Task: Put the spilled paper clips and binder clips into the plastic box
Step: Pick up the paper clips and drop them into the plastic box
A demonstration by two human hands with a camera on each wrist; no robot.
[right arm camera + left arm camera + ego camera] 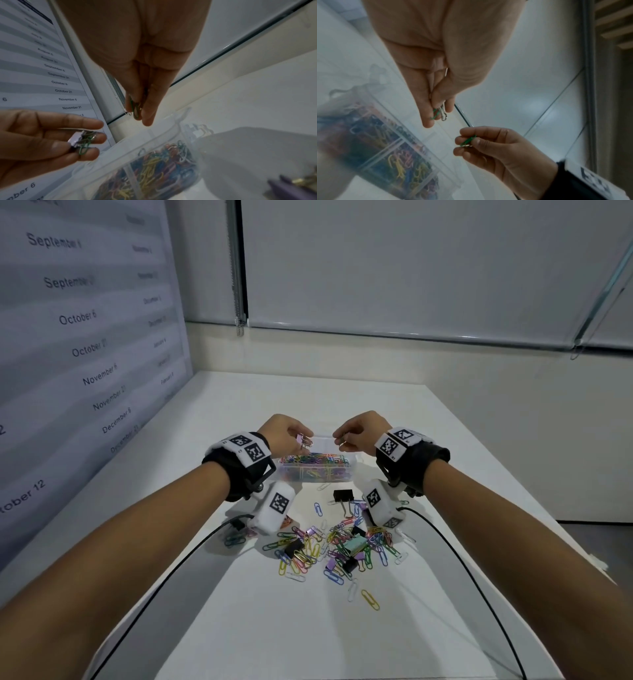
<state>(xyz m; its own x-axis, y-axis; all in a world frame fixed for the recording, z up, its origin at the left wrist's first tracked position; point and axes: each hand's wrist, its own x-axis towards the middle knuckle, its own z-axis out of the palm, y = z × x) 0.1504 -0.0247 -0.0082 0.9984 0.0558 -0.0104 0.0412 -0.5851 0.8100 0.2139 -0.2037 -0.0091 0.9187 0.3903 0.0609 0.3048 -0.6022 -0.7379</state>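
Pinching a lilac binder clip (pixel 65 438) and a green paper clip (pixel 84 149), the left hand (pixel 284 433) hovers above the plastic box (pixel 315 470); beside it, the right hand (pixel 359 434) pinches another green paper clip (pixel 135 109). Spilled clips (pixel 335 546) lie below both wrists.

From my feed I see a white table (pixel 394 419) running away from the camera, lit brightly enough that soft shadows fall on its near half. Left of the table stands a large board (pixel 85 337) printed with grey and white stripes and dated rows: September, October, November, December. Beyond the table's far edge a pale low wall (pixel 376 354) runs across, and above it a grey roller blind (pixel 411 261) covers the window. A bead chain (pixel 238 268) hangs by a dark frame at the blind's left edge. Right of the table, a strip of grey floor (pixel 596 535) shows below the wall.
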